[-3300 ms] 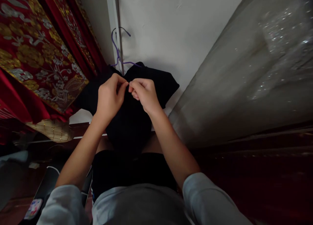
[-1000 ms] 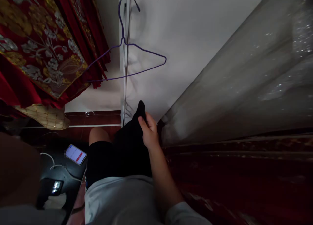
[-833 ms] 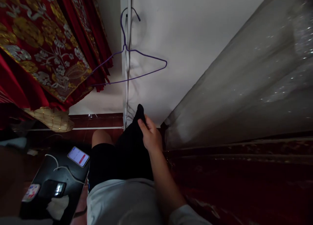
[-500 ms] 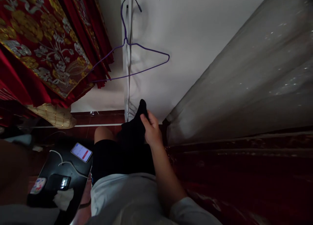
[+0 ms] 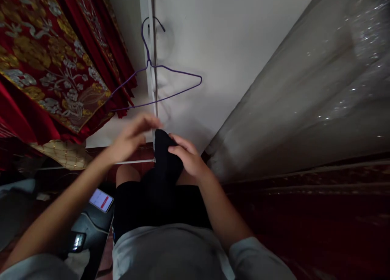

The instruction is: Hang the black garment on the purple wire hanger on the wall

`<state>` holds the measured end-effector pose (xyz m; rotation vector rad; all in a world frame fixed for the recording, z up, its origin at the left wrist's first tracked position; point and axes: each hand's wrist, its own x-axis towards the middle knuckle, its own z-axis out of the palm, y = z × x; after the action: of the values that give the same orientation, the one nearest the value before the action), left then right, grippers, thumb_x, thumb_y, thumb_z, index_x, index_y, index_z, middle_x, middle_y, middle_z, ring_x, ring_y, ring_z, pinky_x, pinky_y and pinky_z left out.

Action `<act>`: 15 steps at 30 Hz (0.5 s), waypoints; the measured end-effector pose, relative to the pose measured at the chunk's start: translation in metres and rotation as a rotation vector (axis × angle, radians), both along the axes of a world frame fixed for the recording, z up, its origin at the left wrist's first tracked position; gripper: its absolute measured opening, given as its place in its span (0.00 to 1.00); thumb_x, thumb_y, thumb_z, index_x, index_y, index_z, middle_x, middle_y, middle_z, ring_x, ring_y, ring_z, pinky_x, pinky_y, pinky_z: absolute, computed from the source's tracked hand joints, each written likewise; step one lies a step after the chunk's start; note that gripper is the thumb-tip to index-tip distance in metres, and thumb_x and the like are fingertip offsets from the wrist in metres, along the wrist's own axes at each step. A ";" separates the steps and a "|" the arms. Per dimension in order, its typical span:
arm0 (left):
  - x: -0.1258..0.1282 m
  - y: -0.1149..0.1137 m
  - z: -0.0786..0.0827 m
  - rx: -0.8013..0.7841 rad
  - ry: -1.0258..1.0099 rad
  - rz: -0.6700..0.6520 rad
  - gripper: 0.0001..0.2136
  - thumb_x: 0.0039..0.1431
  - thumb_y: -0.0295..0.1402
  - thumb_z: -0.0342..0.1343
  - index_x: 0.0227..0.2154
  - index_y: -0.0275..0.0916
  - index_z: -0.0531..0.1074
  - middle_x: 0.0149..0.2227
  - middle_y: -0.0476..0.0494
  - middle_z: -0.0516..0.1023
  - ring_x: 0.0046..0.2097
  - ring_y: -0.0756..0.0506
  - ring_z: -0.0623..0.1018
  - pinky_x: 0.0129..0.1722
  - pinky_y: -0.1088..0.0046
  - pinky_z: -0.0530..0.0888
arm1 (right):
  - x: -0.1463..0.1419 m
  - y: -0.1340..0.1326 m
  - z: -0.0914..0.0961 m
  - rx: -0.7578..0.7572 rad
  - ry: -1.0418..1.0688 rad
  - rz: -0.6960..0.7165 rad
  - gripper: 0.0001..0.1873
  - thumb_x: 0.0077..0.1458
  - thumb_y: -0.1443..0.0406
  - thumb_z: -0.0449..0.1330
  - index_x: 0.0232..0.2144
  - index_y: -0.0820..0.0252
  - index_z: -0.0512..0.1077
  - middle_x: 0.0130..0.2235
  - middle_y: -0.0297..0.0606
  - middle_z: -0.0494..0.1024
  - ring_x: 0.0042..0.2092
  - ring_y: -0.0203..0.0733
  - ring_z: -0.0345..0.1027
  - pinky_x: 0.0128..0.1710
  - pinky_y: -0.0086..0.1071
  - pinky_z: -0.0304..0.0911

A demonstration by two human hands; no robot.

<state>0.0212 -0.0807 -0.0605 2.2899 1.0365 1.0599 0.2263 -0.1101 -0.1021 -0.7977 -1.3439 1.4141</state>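
Observation:
A black garment (image 5: 164,162) hangs from my right hand (image 5: 188,158), which is closed on its upper part in front of my lap. My left hand (image 5: 131,138) is blurred by motion just left of the garment's top, fingers stretched toward it; I cannot tell if it touches the cloth. Above them a bare purple wire hanger (image 5: 158,83) hangs by its hook on a white wall (image 5: 219,48).
Red and gold embroidered curtains (image 5: 51,57) hang at the left. A grey sheer curtain (image 5: 304,97) slopes along the right. A lit phone (image 5: 101,199) and a cable lie on a dark surface at lower left. The floor is dark red.
The garment came off the hanger, which now hangs bare. My left hand has come back into view, reaching to the garment's top, while my right hand lifted the cloth slightly.

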 end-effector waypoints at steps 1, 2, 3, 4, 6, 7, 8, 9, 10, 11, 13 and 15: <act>-0.001 -0.003 -0.018 -0.124 -0.014 -0.075 0.11 0.71 0.38 0.54 0.44 0.37 0.78 0.42 0.41 0.80 0.40 0.44 0.80 0.40 0.66 0.80 | 0.004 0.003 0.007 -0.048 -0.009 0.065 0.09 0.50 0.60 0.62 0.34 0.56 0.74 0.31 0.32 0.73 0.33 0.36 0.66 0.32 0.28 0.63; -0.001 -0.008 -0.037 -0.246 -0.037 -0.134 0.12 0.69 0.38 0.54 0.37 0.38 0.79 0.35 0.43 0.80 0.35 0.45 0.79 0.35 0.69 0.78 | 0.008 0.005 0.014 -0.101 -0.030 0.131 0.10 0.48 0.60 0.64 0.34 0.57 0.74 0.31 0.32 0.75 0.33 0.36 0.68 0.32 0.28 0.63; -0.002 -0.014 -0.057 -0.361 -0.049 -0.183 0.13 0.67 0.37 0.54 0.30 0.38 0.79 0.30 0.45 0.79 0.31 0.45 0.78 0.31 0.70 0.76 | 0.012 0.007 0.022 -0.146 -0.060 0.192 0.11 0.48 0.60 0.64 0.35 0.58 0.74 0.31 0.32 0.76 0.32 0.36 0.69 0.31 0.27 0.63; -0.004 -0.021 -0.075 -0.458 -0.032 -0.224 0.13 0.64 0.36 0.55 0.25 0.39 0.78 0.25 0.46 0.77 0.28 0.45 0.76 0.28 0.71 0.74 | 0.016 0.009 0.029 -0.170 -0.091 0.247 0.11 0.47 0.61 0.65 0.34 0.58 0.74 0.30 0.32 0.76 0.31 0.35 0.69 0.30 0.27 0.62; -0.012 -0.031 -0.101 -0.587 0.120 -0.322 0.12 0.59 0.34 0.56 0.22 0.39 0.76 0.23 0.48 0.76 0.26 0.45 0.76 0.28 0.72 0.73 | 0.025 0.015 0.042 -0.142 -0.147 0.316 0.10 0.45 0.63 0.66 0.33 0.59 0.74 0.27 0.31 0.74 0.28 0.34 0.66 0.26 0.26 0.60; -0.017 -0.034 -0.107 -0.623 0.222 -0.361 0.10 0.58 0.34 0.56 0.23 0.39 0.76 0.24 0.48 0.77 0.27 0.45 0.76 0.29 0.72 0.73 | 0.029 0.020 0.047 -0.089 -0.177 0.312 0.10 0.44 0.64 0.66 0.31 0.59 0.73 0.25 0.30 0.73 0.26 0.34 0.65 0.25 0.26 0.59; -0.024 -0.035 -0.107 -0.634 0.323 -0.368 0.09 0.58 0.34 0.56 0.25 0.39 0.77 0.26 0.47 0.79 0.29 0.45 0.77 0.32 0.72 0.73 | 0.033 0.028 0.050 -0.010 -0.213 0.262 0.09 0.43 0.65 0.67 0.30 0.59 0.73 0.25 0.30 0.73 0.26 0.34 0.65 0.26 0.27 0.59; -0.032 -0.033 -0.103 -0.609 0.413 -0.336 0.08 0.58 0.35 0.56 0.29 0.39 0.78 0.29 0.46 0.80 0.32 0.44 0.79 0.35 0.72 0.74 | 0.037 0.038 0.051 0.097 -0.250 0.151 0.08 0.43 0.66 0.67 0.28 0.60 0.73 0.25 0.31 0.73 0.27 0.34 0.66 0.27 0.28 0.61; -0.041 -0.030 -0.095 -0.548 0.480 -0.262 0.09 0.59 0.36 0.56 0.34 0.40 0.79 0.32 0.45 0.82 0.35 0.43 0.80 0.39 0.71 0.74 | 0.040 0.051 0.051 0.218 -0.284 -0.005 0.07 0.43 0.67 0.68 0.26 0.60 0.72 0.25 0.31 0.73 0.28 0.36 0.67 0.30 0.30 0.63; -0.050 -0.025 -0.083 -0.475 0.535 -0.174 0.10 0.61 0.37 0.55 0.38 0.40 0.79 0.36 0.43 0.83 0.38 0.42 0.81 0.42 0.70 0.74 | 0.041 0.067 0.049 0.342 -0.309 -0.184 0.06 0.44 0.67 0.67 0.26 0.59 0.72 0.27 0.33 0.74 0.31 0.38 0.69 0.34 0.32 0.66; -0.066 -0.014 -0.054 -0.340 0.648 0.015 0.14 0.66 0.40 0.50 0.42 0.40 0.78 0.40 0.40 0.83 0.43 0.41 0.81 0.46 0.69 0.73 | 0.039 0.103 0.041 0.537 -0.315 -0.514 0.04 0.49 0.66 0.65 0.28 0.59 0.73 0.33 0.37 0.77 0.38 0.43 0.73 0.43 0.37 0.69; -0.079 -0.005 -0.026 -0.217 0.792 0.216 0.16 0.69 0.40 0.45 0.42 0.39 0.78 0.38 0.38 0.83 0.42 0.39 0.81 0.46 0.66 0.73 | 0.031 0.141 0.029 0.614 -0.320 -0.655 0.07 0.57 0.62 0.62 0.37 0.57 0.75 0.41 0.41 0.79 0.46 0.47 0.74 0.50 0.41 0.69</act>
<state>-0.0583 -0.0860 -0.0867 2.4792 1.6158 0.0390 0.2574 0.0309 -0.0731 -0.9393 -1.4566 0.3385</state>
